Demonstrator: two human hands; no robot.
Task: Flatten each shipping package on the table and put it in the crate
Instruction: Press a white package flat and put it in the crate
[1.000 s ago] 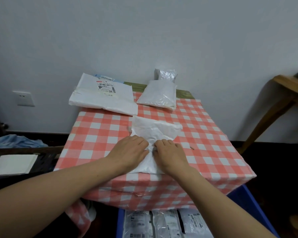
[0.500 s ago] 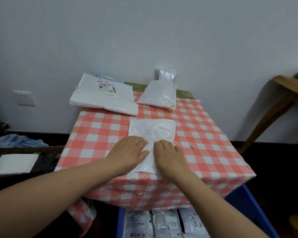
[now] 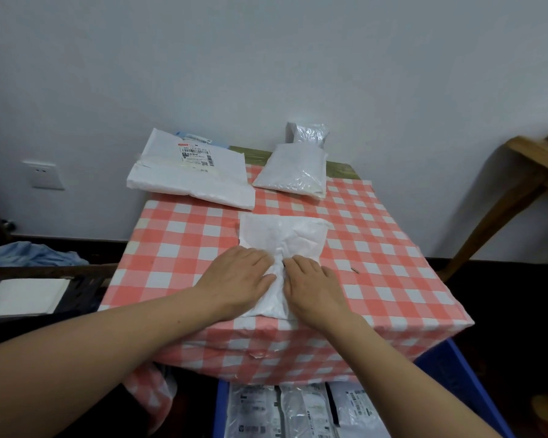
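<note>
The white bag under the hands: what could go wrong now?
1. The white bag is bunched up between the left hand and the right hand, so pressing may set a crease instead of flattening it.
2. Its near end sits at the table edge, so it might slip off toward the blue crate before it is flat.

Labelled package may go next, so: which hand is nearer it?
Left. The left hand sits in front of the labelled package, a little rightward; right hand lies farther right.
</note>
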